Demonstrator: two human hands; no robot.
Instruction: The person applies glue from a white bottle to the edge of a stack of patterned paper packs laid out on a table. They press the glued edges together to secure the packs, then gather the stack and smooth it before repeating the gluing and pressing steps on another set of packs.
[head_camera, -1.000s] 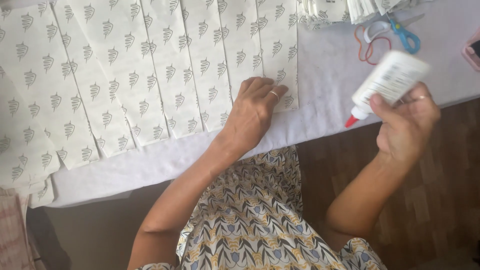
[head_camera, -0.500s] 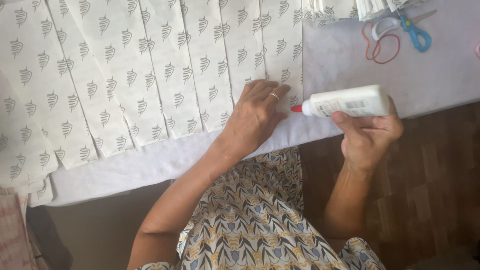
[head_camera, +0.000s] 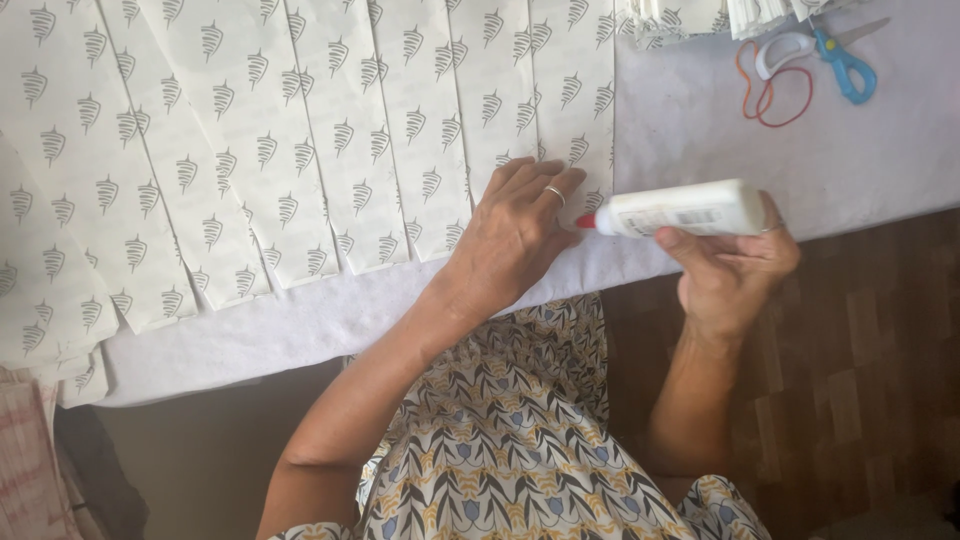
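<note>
1. Head view, left hand (head_camera: 515, 235): it lies flat and open, fingers spread, pressing down the near end of the rightmost paper strip (head_camera: 570, 100). A ring shows on one finger.
2. Head view, right hand (head_camera: 735, 270): it is closed around a white glue bottle (head_camera: 685, 210), held almost level, with the red nozzle (head_camera: 586, 221) pointing left, just beside the left fingertips and over the strip's right edge near its lower corner.
3. Head view, the strips: many printed strips lie overlapping in a fan on a pale cloth (head_camera: 700, 120), each partly covering its neighbour. Whether glue already lies on the edge I cannot tell.
4. Head view, other things: blue scissors (head_camera: 835, 55) and red rubber bands (head_camera: 775, 95) lie well apart at the far right, with a stack of more paper (head_camera: 670, 20) at the top edge.
5. Doing the gluing well, as I judge it: tip the nozzle down onto the strip's edge, squeeze lightly for a thin even line, and keep the flat hand firm so the strip cannot shift. Keeping glue off the cloth looks the main care.
</note>
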